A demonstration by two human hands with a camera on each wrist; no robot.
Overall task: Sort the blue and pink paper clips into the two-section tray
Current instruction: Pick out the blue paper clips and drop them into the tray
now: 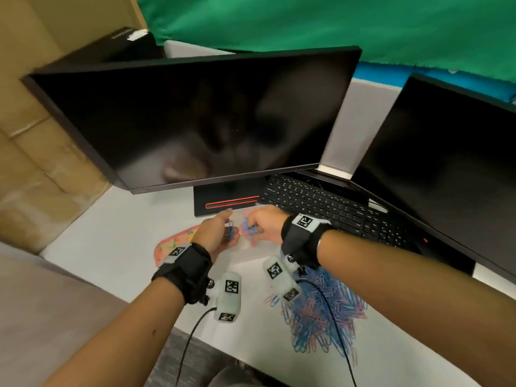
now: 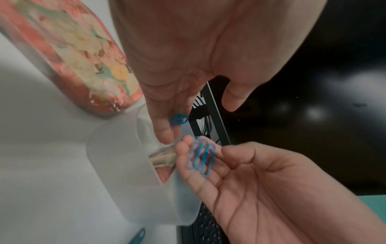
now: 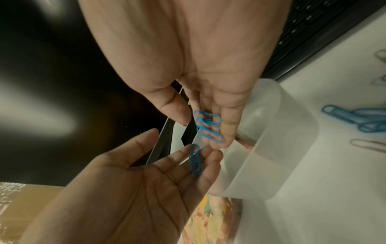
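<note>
A mixed pile of blue and pink paper clips lies on the white desk under my right forearm. The translucent two-section tray stands beneath both hands and is mostly hidden in the head view. My left hand is held palm up with straight fingers, and one blue clip lies across them. My right hand pinches several blue clips between thumb and fingers, right beside the left fingertips and above the tray's rim.
A pink patterned lid lies left of the tray. A black keyboard and two dark monitors stand behind. Loose blue clips lie on the desk to the right. The desk's front edge is close below my forearms.
</note>
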